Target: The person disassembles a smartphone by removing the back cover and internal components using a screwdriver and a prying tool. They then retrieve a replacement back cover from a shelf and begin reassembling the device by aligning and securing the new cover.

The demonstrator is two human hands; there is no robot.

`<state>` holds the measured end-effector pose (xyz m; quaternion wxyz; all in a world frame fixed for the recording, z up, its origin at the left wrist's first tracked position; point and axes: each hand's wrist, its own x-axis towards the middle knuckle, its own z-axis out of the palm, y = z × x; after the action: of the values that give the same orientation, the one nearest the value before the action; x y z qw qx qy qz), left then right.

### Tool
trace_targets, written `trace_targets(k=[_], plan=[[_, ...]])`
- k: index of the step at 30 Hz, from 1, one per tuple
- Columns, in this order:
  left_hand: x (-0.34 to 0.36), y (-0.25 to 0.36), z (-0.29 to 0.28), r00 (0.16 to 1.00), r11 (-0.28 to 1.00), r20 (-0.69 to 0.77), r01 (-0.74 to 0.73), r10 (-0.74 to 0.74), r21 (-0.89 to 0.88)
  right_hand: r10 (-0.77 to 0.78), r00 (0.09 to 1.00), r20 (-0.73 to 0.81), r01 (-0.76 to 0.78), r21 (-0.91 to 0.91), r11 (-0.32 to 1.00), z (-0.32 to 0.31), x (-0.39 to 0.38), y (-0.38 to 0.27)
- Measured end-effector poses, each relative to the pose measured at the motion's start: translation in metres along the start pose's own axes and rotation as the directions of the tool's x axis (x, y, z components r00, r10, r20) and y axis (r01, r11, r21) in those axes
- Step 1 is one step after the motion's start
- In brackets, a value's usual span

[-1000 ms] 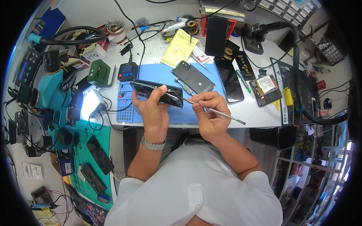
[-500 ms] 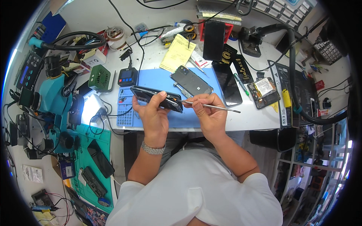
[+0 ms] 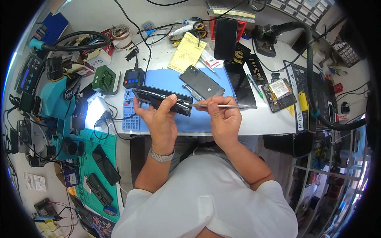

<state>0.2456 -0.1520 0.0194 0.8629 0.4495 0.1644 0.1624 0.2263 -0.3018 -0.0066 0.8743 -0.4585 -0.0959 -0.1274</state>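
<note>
My left hand (image 3: 160,121) grips an opened black phone (image 3: 152,98), held tilted above the blue repair mat (image 3: 158,79), with the thumb on its inner face. A slim metal pry tool (image 3: 238,106) is pinched in my right hand (image 3: 224,119). Its left tip meets the phone's right end, where fine parts are too small to make out. Behind both hands, a dark phone back cover (image 3: 202,82) with a camera cluster lies on the mat. A silver screwdriver (image 3: 192,92) rests against that cover, partly hidden by the held phone.
To the right are a black phone screen (image 3: 240,85), a green-tipped pen (image 3: 254,85) and an opened phone with its battery showing (image 3: 279,95). A teal microscope (image 3: 59,99) and a green fan (image 3: 105,80) stand left. Yellow paper (image 3: 186,51) lies at the back.
The pry tool has swung nearer to level, its right end rising. The held phone has shifted slightly left and tilted a little. Both hands keep their grips.
</note>
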Motion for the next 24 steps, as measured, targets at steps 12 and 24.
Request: trace_targets(k=[12,24], plan=[[0.004,0.007,-0.008,0.973,0.995,0.21,0.087,-0.093,0.039,0.278,0.949,0.15,-0.09,-0.714,0.694,-0.003,0.029,-0.027],[0.004,0.008,-0.011,0.956,0.993,0.282,0.06,-0.087,0.105,-0.088,0.945,0.314,0.303,-0.748,0.591,0.003,0.014,-0.017]])
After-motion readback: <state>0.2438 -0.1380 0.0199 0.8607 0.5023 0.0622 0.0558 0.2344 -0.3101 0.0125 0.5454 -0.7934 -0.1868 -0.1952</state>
